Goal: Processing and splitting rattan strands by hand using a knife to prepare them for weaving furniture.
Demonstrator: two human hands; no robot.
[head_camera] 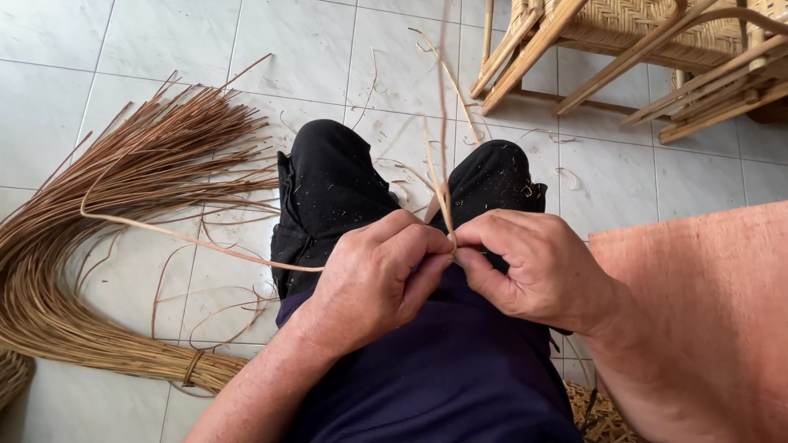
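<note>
The left hand and the right hand meet over the person's lap, knuckles nearly touching. Both have thumb and forefinger pinched tight on a thin pale rattan strand at the point where the fingertips come together. From that pinch, 1 end of the strand rises straight up past the knees and out of the top of the view; another length runs left from under the left hand, low across the floor, and curves up toward the bundle. The other fingers of each hand are curled into the palm.

A large bundle of brown rattan strips lies on the white tiled floor to the left, bound with a tie near its lower end and fanning out at its upper end. Loose shavings lie scattered on the tiles near the knees. A woven cane chair frame stands at the upper right. A patch of woven cane shows at the bottom edge, beside the right forearm.
</note>
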